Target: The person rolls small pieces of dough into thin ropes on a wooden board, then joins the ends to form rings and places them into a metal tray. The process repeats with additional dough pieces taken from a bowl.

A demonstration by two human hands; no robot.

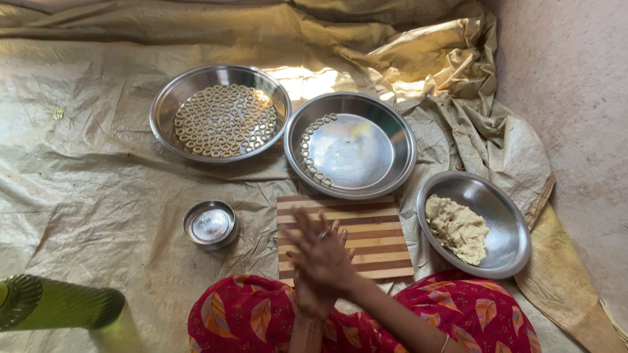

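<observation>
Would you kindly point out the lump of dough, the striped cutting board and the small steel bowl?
lump of dough point(457, 229), head view, on the middle of the lump.
striped cutting board point(379, 238), head view, on its bare right half.
small steel bowl point(210, 224), head view, on its inner bottom.

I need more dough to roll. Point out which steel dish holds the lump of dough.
The dish on the right, beside the striped board, holds the dough. The two big dishes behind hold small rings, and the little bowl holds none.
</observation>
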